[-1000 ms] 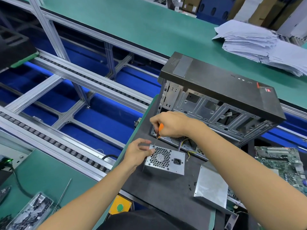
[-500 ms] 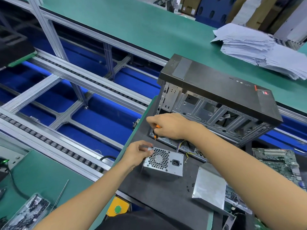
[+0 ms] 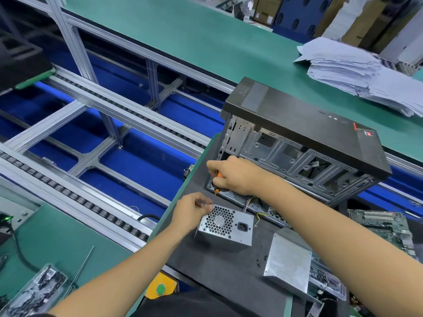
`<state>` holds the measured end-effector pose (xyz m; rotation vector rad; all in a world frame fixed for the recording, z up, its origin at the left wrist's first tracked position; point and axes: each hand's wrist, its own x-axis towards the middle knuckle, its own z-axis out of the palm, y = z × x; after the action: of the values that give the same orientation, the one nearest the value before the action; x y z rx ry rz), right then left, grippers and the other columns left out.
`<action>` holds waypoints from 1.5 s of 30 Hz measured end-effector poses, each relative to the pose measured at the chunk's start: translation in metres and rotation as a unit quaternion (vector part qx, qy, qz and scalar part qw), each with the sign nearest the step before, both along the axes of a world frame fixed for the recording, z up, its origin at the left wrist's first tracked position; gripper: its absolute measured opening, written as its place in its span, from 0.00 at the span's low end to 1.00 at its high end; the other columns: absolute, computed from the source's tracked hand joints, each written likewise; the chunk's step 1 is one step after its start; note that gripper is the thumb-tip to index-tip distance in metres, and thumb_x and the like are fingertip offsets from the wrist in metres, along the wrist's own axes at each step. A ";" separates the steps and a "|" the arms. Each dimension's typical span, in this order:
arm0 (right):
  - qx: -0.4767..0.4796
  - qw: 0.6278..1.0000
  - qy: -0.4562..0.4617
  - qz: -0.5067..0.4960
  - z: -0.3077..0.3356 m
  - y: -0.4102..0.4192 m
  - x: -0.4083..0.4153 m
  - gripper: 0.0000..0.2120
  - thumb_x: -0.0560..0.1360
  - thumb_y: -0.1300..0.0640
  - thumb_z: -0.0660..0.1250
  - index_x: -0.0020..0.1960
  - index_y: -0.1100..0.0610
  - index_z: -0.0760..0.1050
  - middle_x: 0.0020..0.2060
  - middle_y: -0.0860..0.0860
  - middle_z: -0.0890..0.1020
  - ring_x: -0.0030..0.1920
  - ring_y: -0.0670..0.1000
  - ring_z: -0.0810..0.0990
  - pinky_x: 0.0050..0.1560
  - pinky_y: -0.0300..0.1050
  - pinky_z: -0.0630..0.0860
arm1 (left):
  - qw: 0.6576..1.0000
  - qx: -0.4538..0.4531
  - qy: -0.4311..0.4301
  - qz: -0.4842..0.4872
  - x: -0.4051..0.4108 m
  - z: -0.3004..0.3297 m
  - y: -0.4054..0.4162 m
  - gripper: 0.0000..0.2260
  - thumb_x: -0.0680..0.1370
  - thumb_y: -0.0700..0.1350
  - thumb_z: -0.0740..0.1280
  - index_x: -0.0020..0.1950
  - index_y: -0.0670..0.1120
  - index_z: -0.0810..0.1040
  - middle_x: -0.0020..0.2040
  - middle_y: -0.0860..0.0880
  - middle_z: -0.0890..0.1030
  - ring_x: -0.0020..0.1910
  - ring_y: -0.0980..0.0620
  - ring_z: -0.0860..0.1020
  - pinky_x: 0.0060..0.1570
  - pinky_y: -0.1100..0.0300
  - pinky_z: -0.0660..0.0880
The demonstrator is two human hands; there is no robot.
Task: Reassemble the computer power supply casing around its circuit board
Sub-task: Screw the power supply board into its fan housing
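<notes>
A silver power supply (image 3: 225,227) with a honeycomb fan grille and a black socket stands on the dark mat (image 3: 212,268). My left hand (image 3: 192,208) pinches at its upper left corner, fingers curled; what it pinches is too small to tell. My right hand (image 3: 231,176) grips an orange-handled screwdriver (image 3: 217,182), its tip pointing down toward that same corner. A loose silver casing panel (image 3: 288,261) lies to the right of the supply. Coloured wires (image 3: 257,212) run from the supply toward the tower behind it.
An open computer tower (image 3: 304,138) stands behind my hands. A green motherboard (image 3: 384,225) lies at the right. A roller conveyor (image 3: 68,193) runs at the left. A tray of screws (image 3: 36,291), a thin rod (image 3: 79,273) and a paper stack (image 3: 357,69) are nearby.
My right hand with the screwdriver has shifted slightly left and down toward the supply's corner. My left hand stays pinched at that corner.
</notes>
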<state>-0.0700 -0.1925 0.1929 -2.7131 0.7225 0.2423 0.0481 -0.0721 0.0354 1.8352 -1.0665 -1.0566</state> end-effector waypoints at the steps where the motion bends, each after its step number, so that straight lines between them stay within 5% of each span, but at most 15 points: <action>1: 0.003 1.000 0.003 -0.010 -0.001 0.000 -0.001 0.04 0.74 0.53 0.63 0.46 0.51 0.68 0.30 0.47 0.74 0.29 0.47 0.71 0.29 0.44 0.61 | 1.000 -0.004 -0.013 0.001 -0.001 -0.001 0.000 0.05 0.74 0.49 0.78 0.45 0.54 0.83 0.38 0.52 0.82 0.40 0.53 0.81 0.44 0.56 0.80; 5: -0.091 0.994 0.031 0.058 0.002 0.000 -0.001 0.13 0.73 0.46 0.64 0.51 0.46 0.62 0.38 0.43 0.71 0.30 0.45 0.70 0.29 0.45 0.62 | 0.999 -0.026 -0.047 0.006 -0.005 -0.003 0.005 0.06 0.75 0.52 0.76 0.44 0.56 0.80 0.37 0.53 0.81 0.36 0.55 0.78 0.39 0.57 0.76; 8: -0.085 0.989 0.038 0.111 0.006 -0.001 0.004 0.14 0.72 0.56 0.65 0.54 0.48 0.65 0.48 0.46 0.65 0.32 0.50 0.71 0.29 0.46 0.63 | 0.997 -0.033 -0.069 0.000 -0.007 -0.001 0.006 0.06 0.77 0.51 0.74 0.43 0.57 0.78 0.36 0.53 0.80 0.36 0.54 0.79 0.37 0.58 0.74; 14: -0.129 0.975 0.056 0.173 0.008 0.000 0.011 0.06 0.75 0.57 0.64 0.49 0.52 0.67 0.43 0.46 0.67 0.36 0.52 0.69 0.31 0.47 0.62 | 0.995 -0.032 -0.099 -0.002 -0.011 -0.001 0.005 0.09 0.79 0.51 0.72 0.43 0.58 0.73 0.33 0.54 0.77 0.31 0.58 0.74 0.30 0.65 0.66; 18: -0.185 0.964 0.069 0.180 0.003 0.000 0.014 0.06 0.77 0.52 0.61 0.46 0.52 0.64 0.38 0.48 0.74 0.36 0.54 0.73 0.29 0.45 0.57 | 0.988 -0.032 -0.154 -0.004 -0.016 -0.001 0.008 0.07 0.81 0.50 0.69 0.46 0.55 0.73 0.39 0.56 0.77 0.36 0.59 0.75 0.32 0.68 0.64; 26: -0.070 0.977 0.072 0.187 0.002 0.004 0.019 0.15 0.70 0.67 0.63 0.53 0.53 0.67 0.48 0.49 0.68 0.38 0.56 0.73 0.32 0.53 0.69 | 0.993 -0.034 -0.116 0.002 -0.015 0.000 0.007 0.05 0.81 0.49 0.70 0.48 0.52 0.76 0.42 0.53 0.79 0.38 0.55 0.78 0.35 0.64 0.70; 32: -0.188 0.953 0.078 0.226 0.000 0.002 0.020 0.05 0.75 0.54 0.62 0.46 0.53 0.66 0.36 0.48 0.71 0.35 0.55 0.73 0.29 0.46 0.62 | 0.998 -0.031 -0.055 -0.001 -0.011 0.003 0.006 0.05 0.78 0.47 0.74 0.48 0.50 0.78 0.38 0.51 0.81 0.35 0.54 0.80 0.34 0.67 0.72; 34: -0.168 0.964 0.076 0.190 -0.002 0.004 0.018 0.07 0.74 0.53 0.63 0.47 0.53 0.66 0.34 0.47 0.70 0.33 0.54 0.74 0.28 0.45 0.61 | 0.998 -0.029 -0.054 -0.001 -0.011 0.002 0.006 0.05 0.78 0.48 0.74 0.47 0.51 0.79 0.37 0.52 0.81 0.33 0.56 0.78 0.33 0.67 0.71; 37: -0.092 0.981 0.062 0.157 0.000 0.005 0.017 0.17 0.69 0.59 0.66 0.56 0.52 0.67 0.47 0.49 0.69 0.33 0.54 0.74 0.28 0.47 0.63 | 0.997 -0.040 -0.063 0.001 -0.012 -0.001 0.006 0.05 0.79 0.48 0.73 0.45 0.53 0.78 0.34 0.54 0.79 0.30 0.59 0.74 0.32 0.67 0.68; 40: -0.033 0.982 0.051 0.181 0.007 0.004 0.019 0.16 0.68 0.67 0.63 0.52 0.53 0.66 0.49 0.49 0.69 0.39 0.57 0.75 0.32 0.54 0.70 | 0.997 -0.041 -0.063 0.005 -0.011 -0.001 0.007 0.05 0.78 0.48 0.73 0.45 0.52 0.79 0.36 0.52 0.81 0.34 0.55 0.77 0.34 0.63 0.73; 45: -0.169 0.957 0.058 0.231 0.000 0.003 0.020 0.08 0.76 0.55 0.61 0.53 0.52 0.64 0.39 0.50 0.74 0.36 0.56 0.74 0.31 0.49 0.68 | 0.998 -0.045 -0.043 0.014 -0.011 0.000 0.007 0.05 0.78 0.48 0.74 0.45 0.51 0.79 0.36 0.50 0.81 0.36 0.51 0.80 0.37 0.56 0.78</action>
<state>-0.0498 -0.1895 0.1929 -3.1916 0.1496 0.4207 0.0366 -0.0652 0.0352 1.8328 -1.1172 -0.9055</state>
